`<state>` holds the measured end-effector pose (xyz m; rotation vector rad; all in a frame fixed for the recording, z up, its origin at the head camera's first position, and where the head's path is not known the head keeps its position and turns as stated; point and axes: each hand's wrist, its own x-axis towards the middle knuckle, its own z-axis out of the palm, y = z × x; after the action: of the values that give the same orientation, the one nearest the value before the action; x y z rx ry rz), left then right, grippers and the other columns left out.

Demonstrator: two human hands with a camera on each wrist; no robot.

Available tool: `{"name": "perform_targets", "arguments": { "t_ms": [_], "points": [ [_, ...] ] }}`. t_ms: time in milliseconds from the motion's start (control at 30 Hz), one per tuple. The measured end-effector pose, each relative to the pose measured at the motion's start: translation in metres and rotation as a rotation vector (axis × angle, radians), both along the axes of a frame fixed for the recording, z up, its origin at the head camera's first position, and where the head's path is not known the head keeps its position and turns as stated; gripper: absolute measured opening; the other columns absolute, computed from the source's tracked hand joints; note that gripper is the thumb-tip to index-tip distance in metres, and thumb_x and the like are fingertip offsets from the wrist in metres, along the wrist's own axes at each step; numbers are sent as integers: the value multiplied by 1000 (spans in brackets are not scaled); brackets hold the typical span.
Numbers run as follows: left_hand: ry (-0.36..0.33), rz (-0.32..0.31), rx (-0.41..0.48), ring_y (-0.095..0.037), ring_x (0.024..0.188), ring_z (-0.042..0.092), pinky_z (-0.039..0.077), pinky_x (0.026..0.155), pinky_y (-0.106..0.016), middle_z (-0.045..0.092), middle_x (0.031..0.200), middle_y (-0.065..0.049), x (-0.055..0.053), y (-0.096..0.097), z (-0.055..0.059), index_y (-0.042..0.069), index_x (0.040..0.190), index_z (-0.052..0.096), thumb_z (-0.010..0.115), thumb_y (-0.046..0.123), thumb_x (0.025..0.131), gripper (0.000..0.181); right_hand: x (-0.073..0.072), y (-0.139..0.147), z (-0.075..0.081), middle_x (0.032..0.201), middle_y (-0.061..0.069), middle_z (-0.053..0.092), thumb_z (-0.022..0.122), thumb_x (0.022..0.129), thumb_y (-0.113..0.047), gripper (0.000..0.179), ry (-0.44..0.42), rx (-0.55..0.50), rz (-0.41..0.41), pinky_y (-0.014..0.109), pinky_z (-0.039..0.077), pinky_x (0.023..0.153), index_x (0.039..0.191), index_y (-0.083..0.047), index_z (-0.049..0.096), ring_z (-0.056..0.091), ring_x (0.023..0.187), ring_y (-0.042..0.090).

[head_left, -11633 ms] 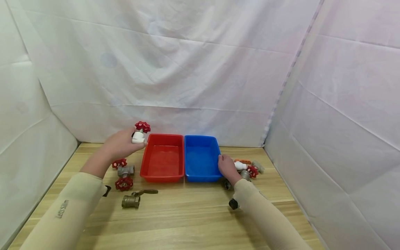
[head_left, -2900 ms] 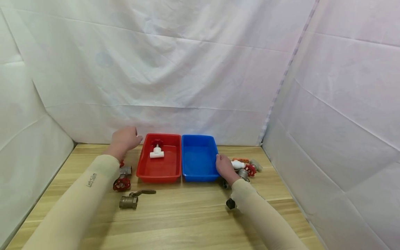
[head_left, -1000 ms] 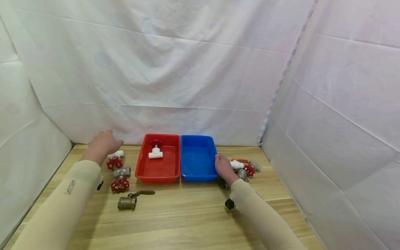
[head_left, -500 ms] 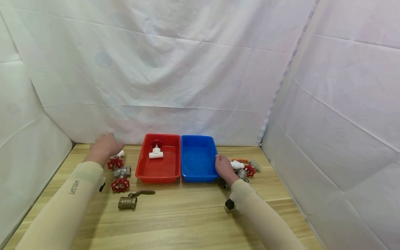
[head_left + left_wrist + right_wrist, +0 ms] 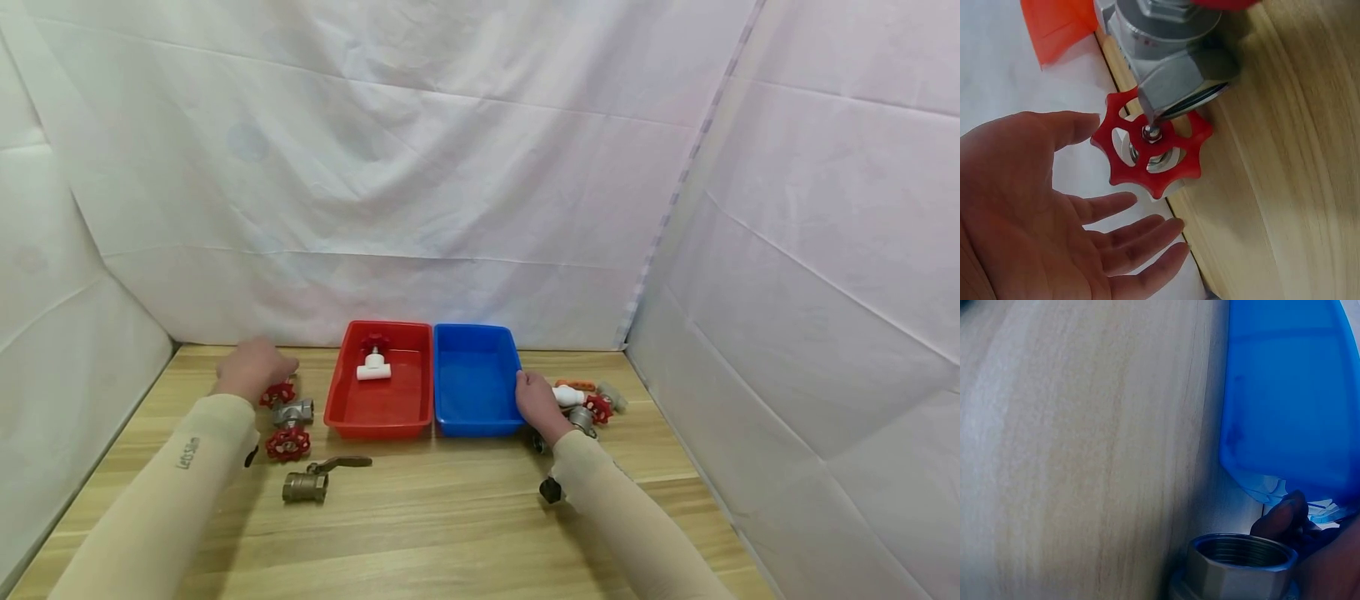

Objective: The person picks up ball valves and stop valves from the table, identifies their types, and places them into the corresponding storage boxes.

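Left hand: We see the left hand (image 5: 253, 368) over the far left of the table, fingers spread and loosely bent, holding nothing; in the left wrist view the thumb tip is at the wheel's edge, though we cannot tell whether it touches.
Valve at the left hand: We find the white valve (image 5: 1154, 132) on the wood near the back edge, its red handwheel up against the metal valve in the wrist view; from above, the hand hides most of its body.
Metal valve: We note the grey metal valve (image 5: 292, 412) just in front of it, its own red wheel toward us.
Brass valve: We see the brass valve (image 5: 305, 487) nearest us on the left, its lever pointing right.
Right hand: We see the right hand (image 5: 538, 402) with fingers curled on the right rim of the blue tray (image 5: 476, 375), gripping it.
Trays: We count 2, side by side; the red tray (image 5: 397, 408) holds 1 white tee-shaped valve (image 5: 373, 371) with a red wheel.
Right-hand cluster: We spot a white fitting (image 5: 568, 396), a red wheel (image 5: 599, 408) and an orange handle (image 5: 575, 385) beside the right hand; its wrist view shows a threaded metal opening (image 5: 1241, 569) just below the fingers.
Setting: We look at a wood-grain table (image 5: 420, 533) before white cloth (image 5: 450, 167).
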<state>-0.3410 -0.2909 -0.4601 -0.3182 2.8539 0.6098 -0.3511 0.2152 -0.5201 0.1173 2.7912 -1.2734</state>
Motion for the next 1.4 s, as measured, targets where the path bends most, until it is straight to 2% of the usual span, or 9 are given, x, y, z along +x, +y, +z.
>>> {"name": "perform_targets", "arguments": {
  "t_ms": [133, 267, 367, 467, 567, 733, 900, 1100, 1400],
  "points": [
    [-27, 8, -27, -39, 92, 62, 55, 83, -57, 63, 100, -26, 0, 4, -4, -7, 98, 68, 60, 44, 104, 52, -1, 0, 0, 99, 15, 65, 33, 123, -40, 54, 4, 3, 0, 50, 54, 91, 123, 1, 68, 69, 103, 31],
    [-57, -20, -73, -34, 84, 62, 55, 75, -47, 65, 90, -19, 0, 8, -7, 4, 82, 69, 59, 43, 103, 45, 0, 1, 0, 94, 14, 60, 32, 123, -39, 53, 1, -2, 2, 49, 52, 89, 118, 1, 67, 68, 102, 32],
    [-72, -37, -75, -31, 80, 62, 53, 74, -45, 66, 83, -14, 0, 9, -8, 8, 75, 68, 62, 40, 102, 42, -1, 1, -1, 96, 15, 62, 32, 123, -39, 54, 1, 7, 2, 50, 53, 90, 118, 1, 67, 68, 103, 32],
    [-73, -44, -69, -31, 80, 62, 52, 75, -47, 65, 79, -11, 3, 10, -7, 8, 75, 68, 63, 36, 100, 38, -1, 0, -1, 101, 15, 66, 32, 122, -39, 53, 6, 16, -2, 52, 54, 92, 119, 0, 68, 69, 105, 33],
    [-76, -41, -61, -31, 80, 62, 50, 76, -47, 66, 77, -11, 3, 10, -8, 7, 75, 69, 63, 32, 99, 36, -2, -1, -2, 97, 14, 65, 32, 122, -40, 54, 3, 18, -4, 51, 53, 91, 113, 0, 67, 68, 103, 32],
    [-82, -16, -58, -32, 80, 61, 50, 76, -47, 65, 80, -14, -2, 6, -16, 5, 77, 66, 59, 27, 97, 30, -3, -1, -3, 81, 7, 48, 32, 122, -41, 50, 10, 17, 1, 46, 49, 82, 94, -8, 58, 64, 88, 29],
    [-78, 9, -51, -34, 81, 60, 50, 77, -50, 64, 85, -17, -10, 1, -26, 3, 82, 65, 59, 23, 94, 24, -4, -1, -3, 76, 4, 39, 33, 122, -39, 48, 34, 28, 3, 42, 44, 75, 85, -13, 50, 55, 74, 26],
    [-79, 23, -40, -34, 81, 60, 50, 79, -50, 64, 84, -17, -8, 3, -26, 3, 82, 64, 56, 25, 97, 28, -4, -1, -4, 74, 3, 38, 34, 122, -37, 48, 44, 31, 1, 40, 42, 71, 83, -13, 48, 49, 68, 25],
    [-76, 43, -35, -31, 78, 60, 48, 74, -45, 65, 81, -14, -12, 1, -32, 7, 76, 64, 57, 26, 96, 29, -2, -1, -3, 78, 3, 41, 33, 122, -41, 49, 10, 17, -6, 43, 46, 78, 89, -11, 54, 59, 79, 27]
  ]
}}
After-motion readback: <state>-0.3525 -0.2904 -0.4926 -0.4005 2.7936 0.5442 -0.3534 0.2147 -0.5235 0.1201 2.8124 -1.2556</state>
